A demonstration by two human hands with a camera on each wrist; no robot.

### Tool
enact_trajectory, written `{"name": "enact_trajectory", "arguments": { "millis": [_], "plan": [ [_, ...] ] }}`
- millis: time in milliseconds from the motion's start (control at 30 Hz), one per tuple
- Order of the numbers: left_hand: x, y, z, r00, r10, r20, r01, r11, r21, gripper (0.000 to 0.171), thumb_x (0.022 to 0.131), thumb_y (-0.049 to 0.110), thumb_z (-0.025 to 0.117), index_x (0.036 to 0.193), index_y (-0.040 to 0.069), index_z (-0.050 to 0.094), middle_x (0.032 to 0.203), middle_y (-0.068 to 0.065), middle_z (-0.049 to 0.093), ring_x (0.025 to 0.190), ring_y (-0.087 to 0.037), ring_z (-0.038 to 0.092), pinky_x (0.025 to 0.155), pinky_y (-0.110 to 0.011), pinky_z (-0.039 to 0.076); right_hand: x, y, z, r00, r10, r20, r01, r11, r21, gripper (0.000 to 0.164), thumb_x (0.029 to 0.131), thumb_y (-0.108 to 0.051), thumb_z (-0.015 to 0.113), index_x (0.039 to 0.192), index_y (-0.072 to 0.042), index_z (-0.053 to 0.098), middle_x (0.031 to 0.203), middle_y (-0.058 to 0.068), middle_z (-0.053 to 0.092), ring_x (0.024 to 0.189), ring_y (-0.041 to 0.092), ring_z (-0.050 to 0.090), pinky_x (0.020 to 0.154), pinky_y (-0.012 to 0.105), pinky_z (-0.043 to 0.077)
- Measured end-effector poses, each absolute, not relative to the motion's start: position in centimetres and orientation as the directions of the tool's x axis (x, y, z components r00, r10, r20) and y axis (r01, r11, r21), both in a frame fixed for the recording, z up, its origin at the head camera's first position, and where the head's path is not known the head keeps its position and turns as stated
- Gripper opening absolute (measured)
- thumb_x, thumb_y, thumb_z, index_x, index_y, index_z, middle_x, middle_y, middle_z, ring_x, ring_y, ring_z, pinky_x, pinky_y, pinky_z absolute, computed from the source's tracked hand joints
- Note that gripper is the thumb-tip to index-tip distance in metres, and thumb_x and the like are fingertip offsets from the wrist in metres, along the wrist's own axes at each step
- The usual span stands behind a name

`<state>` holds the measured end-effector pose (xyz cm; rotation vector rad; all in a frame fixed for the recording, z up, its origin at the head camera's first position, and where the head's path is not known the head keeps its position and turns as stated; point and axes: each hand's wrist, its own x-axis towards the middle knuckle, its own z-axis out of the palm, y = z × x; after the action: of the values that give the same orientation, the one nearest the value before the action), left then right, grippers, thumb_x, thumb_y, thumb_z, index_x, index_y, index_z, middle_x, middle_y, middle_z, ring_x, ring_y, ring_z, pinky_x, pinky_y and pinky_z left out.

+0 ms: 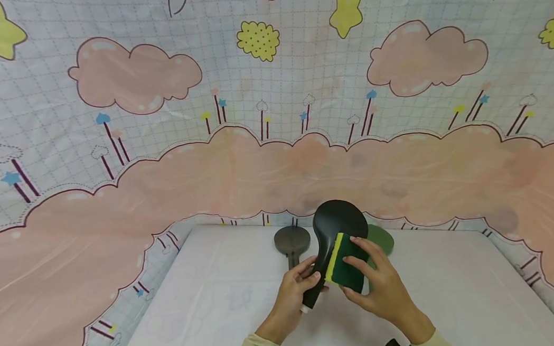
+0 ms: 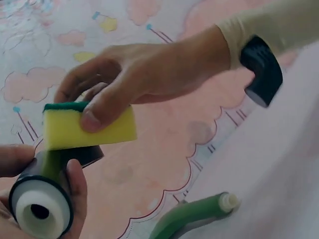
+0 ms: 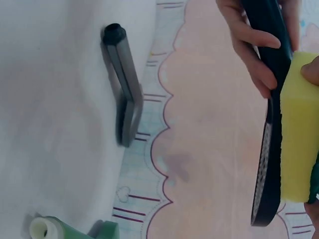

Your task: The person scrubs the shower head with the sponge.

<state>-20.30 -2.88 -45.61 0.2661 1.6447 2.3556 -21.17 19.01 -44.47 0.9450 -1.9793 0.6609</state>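
From where I stand, the person works with both hands on one thing, a black shower head (image 1: 334, 220). It is held up above the white counter (image 1: 171, 312), with its round part upward and its smooth back turned toward the person. The left hand (image 1: 289, 294) is curled around the handle, thumb on one side and fingers on the other, and the pale end of the handle comes out below it. The right hand (image 1: 384, 288) pinches a sponge (image 1: 351, 266) between the thumb and the fingers. The yellow side of the sponge is turned to the black shower head, and the green side looks away from it. The sponge seems to touch the back near the neck, but how strongly it is pressed I cannot tell.

A grey shower head (image 1: 292, 239) and a green shower head (image 1: 383, 239) lie on the counter behind, one at each side; neither is held.

In my judgement, the step in hand is the wiping of the back of the black shower head. For the next move, I think the left hand must keep the handle steady, while the right hand leads the soft side along the curve. The face with the small holes would need the handle to be turned.
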Motion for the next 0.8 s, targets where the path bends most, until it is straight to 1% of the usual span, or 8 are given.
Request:
{"name": "enact_trajectory", "arguments": {
  "millis": [100, 267, 367, 467, 567, 633, 700, 800],
  "plan": [
    [-20.4, -3.1, -45.7, -0.938, 0.344, -0.041, -0.18, -0.383, 0.906, 0.054, 0.095, 0.014, 0.063, 0.145, 0.003, 0.045, 0.128, -0.011, 0.061, 0.103, -0.018, 0.064, 0.088, -0.03, 0.055, -21.5, 19.4, -44.4, -0.397, -0.36, 0.844, -0.8, 0.586, -0.126, 0.05, 0.089, -0.057, 0.059, 0.114, -0.014, 0.068, 0.139, 0.022, 0.051, 0.126, 0.034, 0.048, 0.114, 0.012, 0.023],
    [-20.6, -3.2, -45.8, -0.922, 0.382, -0.062, -0.235, -0.425, 0.874, 0.054, 0.095, 0.011, 0.061, 0.146, 0.004, 0.044, 0.132, -0.012, 0.059, 0.107, -0.019, 0.064, 0.092, -0.034, 0.055, -21.7, 19.7, -44.4, -0.448, -0.346, 0.824, -0.782, 0.599, -0.174, 0.051, 0.088, -0.06, 0.059, 0.115, -0.017, 0.068, 0.142, 0.021, 0.05, 0.128, 0.034, 0.048, 0.113, 0.01, 0.022],
    [-20.6, -3.2, -45.9, -0.925, 0.372, -0.072, -0.237, -0.421, 0.876, 0.055, 0.095, 0.012, 0.062, 0.147, 0.005, 0.045, 0.131, -0.012, 0.058, 0.104, -0.019, 0.064, 0.09, -0.031, 0.055, -21.6, 19.7, -44.4, -0.464, -0.351, 0.813, -0.779, 0.599, -0.186, 0.051, 0.087, -0.06, 0.06, 0.116, -0.019, 0.068, 0.143, 0.02, 0.05, 0.13, 0.034, 0.047, 0.113, 0.011, 0.021],
    [-20.6, -3.1, -46.0, -0.93, 0.36, -0.077, -0.235, -0.418, 0.877, 0.056, 0.094, 0.012, 0.063, 0.147, 0.006, 0.045, 0.13, -0.013, 0.058, 0.101, -0.018, 0.063, 0.087, -0.028, 0.054, -21.5, 19.4, -44.4, -0.45, -0.361, 0.817, -0.788, 0.591, -0.172, 0.051, 0.088, -0.06, 0.06, 0.116, -0.019, 0.069, 0.143, 0.02, 0.05, 0.129, 0.034, 0.046, 0.115, 0.012, 0.02],
    [-20.7, -3.0, -46.1, -0.931, 0.356, -0.08, -0.238, -0.429, 0.871, 0.055, 0.094, 0.013, 0.063, 0.146, 0.006, 0.045, 0.132, -0.013, 0.057, 0.104, -0.017, 0.062, 0.087, -0.028, 0.055, -21.3, 19.2, -44.4, -0.428, -0.371, 0.824, -0.798, 0.584, -0.151, 0.05, 0.088, -0.059, 0.06, 0.116, -0.018, 0.069, 0.142, 0.021, 0.051, 0.129, 0.034, 0.047, 0.116, 0.013, 0.02],
    [-20.7, -3.0, -46.1, -0.932, 0.353, -0.08, -0.238, -0.431, 0.87, 0.054, 0.095, 0.013, 0.063, 0.146, 0.005, 0.046, 0.133, -0.013, 0.058, 0.106, -0.017, 0.062, 0.086, -0.028, 0.055, -21.2, 19.0, -44.4, -0.428, -0.377, 0.822, -0.8, 0.581, -0.15, 0.049, 0.088, -0.059, 0.061, 0.115, -0.019, 0.069, 0.142, 0.02, 0.051, 0.129, 0.033, 0.046, 0.116, 0.013, 0.02],
    [-20.8, -2.9, -46.1, -0.933, 0.354, -0.073, -0.231, -0.427, 0.874, 0.053, 0.095, 0.014, 0.062, 0.146, 0.005, 0.046, 0.135, -0.013, 0.057, 0.108, -0.016, 0.061, 0.087, -0.027, 0.054, -20.9, 18.9, -44.5, -0.436, -0.383, 0.815, -0.802, 0.576, -0.158, 0.048, 0.086, -0.057, 0.064, 0.115, -0.02, 0.069, 0.143, 0.02, 0.051, 0.129, 0.032, 0.046, 0.115, 0.012, 0.02],
    [-20.8, -2.9, -46.2, -0.933, 0.356, -0.06, -0.218, -0.421, 0.881, 0.053, 0.096, 0.016, 0.06, 0.146, 0.006, 0.045, 0.138, -0.013, 0.055, 0.111, -0.015, 0.06, 0.088, -0.026, 0.052, -20.5, 18.7, -44.5, -0.466, -0.396, 0.792, -0.793, 0.584, -0.174, 0.047, 0.082, -0.055, 0.071, 0.115, -0.021, 0.069, 0.144, 0.017, 0.05, 0.131, 0.03, 0.045, 0.114, 0.011, 0.022]
  ]
}}
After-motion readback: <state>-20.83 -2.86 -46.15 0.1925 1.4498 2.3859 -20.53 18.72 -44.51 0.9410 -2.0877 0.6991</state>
